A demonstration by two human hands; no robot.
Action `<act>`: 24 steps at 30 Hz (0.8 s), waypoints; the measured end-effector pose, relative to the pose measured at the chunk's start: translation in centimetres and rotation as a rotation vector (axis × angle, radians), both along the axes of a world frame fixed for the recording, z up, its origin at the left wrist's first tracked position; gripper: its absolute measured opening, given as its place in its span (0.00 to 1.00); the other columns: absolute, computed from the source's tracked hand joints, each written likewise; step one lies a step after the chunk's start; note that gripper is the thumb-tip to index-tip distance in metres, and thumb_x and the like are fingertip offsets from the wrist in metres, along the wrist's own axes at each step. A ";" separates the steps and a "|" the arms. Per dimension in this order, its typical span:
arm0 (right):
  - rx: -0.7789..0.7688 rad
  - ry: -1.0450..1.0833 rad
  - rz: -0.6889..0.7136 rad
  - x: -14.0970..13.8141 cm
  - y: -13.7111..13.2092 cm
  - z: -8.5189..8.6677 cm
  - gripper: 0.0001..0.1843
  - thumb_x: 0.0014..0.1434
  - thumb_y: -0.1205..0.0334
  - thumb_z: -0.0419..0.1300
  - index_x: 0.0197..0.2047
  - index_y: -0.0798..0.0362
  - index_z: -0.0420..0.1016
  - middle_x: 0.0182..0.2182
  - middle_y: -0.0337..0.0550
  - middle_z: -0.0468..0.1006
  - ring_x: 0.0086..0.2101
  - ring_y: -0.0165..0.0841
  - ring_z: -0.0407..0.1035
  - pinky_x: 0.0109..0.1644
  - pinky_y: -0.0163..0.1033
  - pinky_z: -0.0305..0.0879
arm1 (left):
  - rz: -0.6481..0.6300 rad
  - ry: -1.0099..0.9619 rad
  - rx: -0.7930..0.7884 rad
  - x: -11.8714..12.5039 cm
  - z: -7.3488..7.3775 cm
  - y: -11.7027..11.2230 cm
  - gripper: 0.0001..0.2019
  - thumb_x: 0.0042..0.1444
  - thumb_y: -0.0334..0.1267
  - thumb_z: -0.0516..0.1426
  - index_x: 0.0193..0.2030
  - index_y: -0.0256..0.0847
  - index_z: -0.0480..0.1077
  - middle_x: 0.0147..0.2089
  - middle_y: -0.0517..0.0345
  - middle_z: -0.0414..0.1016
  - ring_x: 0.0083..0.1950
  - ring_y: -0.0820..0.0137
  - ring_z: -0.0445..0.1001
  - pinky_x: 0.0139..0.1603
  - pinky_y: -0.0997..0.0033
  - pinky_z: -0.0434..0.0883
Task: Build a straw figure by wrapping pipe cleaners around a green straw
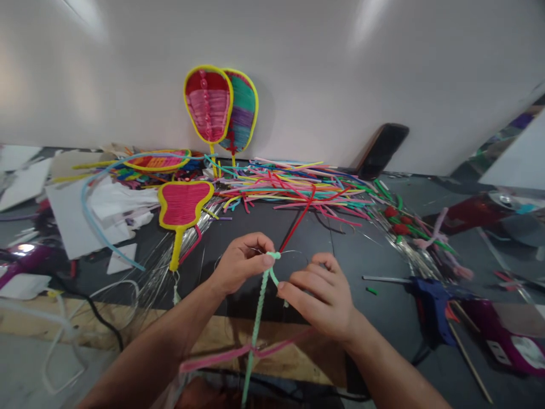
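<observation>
My left hand [242,262] pinches the top of a mint-green pipe cleaner [258,318] that is wound around a thin wire and hangs down toward me. My right hand [320,295] grips the same green pipe cleaner just to the right, fingers curled on its free end. A pink pipe cleaner [221,357] crosses the green one lower down. A red pipe cleaner [300,218] lies on the dark table just beyond my hands.
A heap of coloured pipe cleaners [293,184] lies at the back. Two woven paddle fans [219,105] lean on the wall; a pink fan [184,207] lies flat. A blue glue gun [430,298], white paper [72,218] and a phone [378,149] are nearby.
</observation>
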State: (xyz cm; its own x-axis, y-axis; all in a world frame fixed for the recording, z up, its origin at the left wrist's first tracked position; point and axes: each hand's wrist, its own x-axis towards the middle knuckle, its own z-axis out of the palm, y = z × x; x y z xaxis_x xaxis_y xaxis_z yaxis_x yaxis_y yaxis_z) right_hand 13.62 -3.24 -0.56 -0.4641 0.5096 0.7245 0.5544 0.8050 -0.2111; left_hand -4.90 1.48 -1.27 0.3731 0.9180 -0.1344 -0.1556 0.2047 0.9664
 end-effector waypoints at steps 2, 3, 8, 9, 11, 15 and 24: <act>-0.008 0.008 0.020 0.0 -0.1 0.1 0.10 0.56 0.72 0.58 0.39 0.49 0.72 0.27 0.35 0.79 0.25 0.26 0.70 0.44 0.43 0.60 | 0.013 0.048 0.020 0.0 0.1 0.1 0.15 0.41 0.46 0.65 0.28 0.36 0.70 0.24 0.61 0.65 0.24 0.77 0.59 0.25 0.77 0.57; -0.019 0.030 0.039 0.1 -0.1 0.1 0.10 0.56 0.72 0.58 0.40 0.49 0.71 0.28 0.36 0.80 0.26 0.26 0.71 0.46 0.44 0.60 | 0.024 0.066 0.026 0.0 0.2 0.1 0.14 0.41 0.45 0.65 0.27 0.36 0.70 0.24 0.61 0.65 0.24 0.77 0.59 0.24 0.77 0.57; -0.113 0.227 0.080 0.3 -0.2 0.2 0.15 0.56 0.76 0.55 0.43 0.48 0.69 0.30 0.37 0.81 0.27 0.28 0.74 0.49 0.47 0.62 | -0.002 0.107 0.020 0.1 0.2 0.1 0.12 0.43 0.44 0.63 0.27 0.36 0.71 0.23 0.61 0.66 0.23 0.77 0.59 0.24 0.76 0.57; -0.133 0.277 0.075 0.3 -0.2 0.1 0.15 0.56 0.76 0.55 0.43 0.47 0.69 0.29 0.37 0.81 0.27 0.28 0.74 0.48 0.47 0.63 | -0.017 0.125 0.020 0.1 0.2 0.1 0.12 0.43 0.44 0.63 0.27 0.36 0.72 0.23 0.61 0.66 0.23 0.77 0.59 0.24 0.76 0.57; -0.177 0.378 0.053 0.3 -0.1 0.0 0.15 0.57 0.74 0.55 0.43 0.46 0.69 0.28 0.37 0.80 0.27 0.29 0.74 0.45 0.46 0.65 | -0.043 0.166 0.027 0.2 0.2 0.0 0.12 0.44 0.43 0.63 0.27 0.35 0.71 0.22 0.61 0.65 0.23 0.77 0.59 0.24 0.76 0.56; -0.268 0.540 -0.003 0.4 0.3 -0.3 0.08 0.58 0.68 0.57 0.39 0.46 0.71 0.27 0.39 0.78 0.27 0.32 0.72 0.41 0.47 0.66 | -0.095 0.209 0.052 0.7 0.5 -0.2 0.11 0.43 0.42 0.63 0.26 0.36 0.70 0.21 0.63 0.63 0.22 0.78 0.57 0.24 0.77 0.56; -0.847 0.969 -0.123 0.9 1.6 -0.8 0.05 0.55 0.59 0.61 0.33 0.52 0.74 0.16 0.31 0.63 0.16 0.23 0.56 0.18 0.29 0.53 | -0.140 0.231 0.030 1.4 0.1 -0.6 0.11 0.44 0.43 0.61 0.26 0.36 0.69 0.21 0.63 0.65 0.23 0.76 0.60 0.25 0.76 0.57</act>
State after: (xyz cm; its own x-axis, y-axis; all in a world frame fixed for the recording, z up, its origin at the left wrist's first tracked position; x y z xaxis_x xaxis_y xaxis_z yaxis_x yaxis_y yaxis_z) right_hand 14.57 -1.68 -1.35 0.1481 0.9743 0.1697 -0.0505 0.1789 -0.9826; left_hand -3.55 0.92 -1.13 0.4591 0.8646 -0.2043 0.0977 0.1795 0.9789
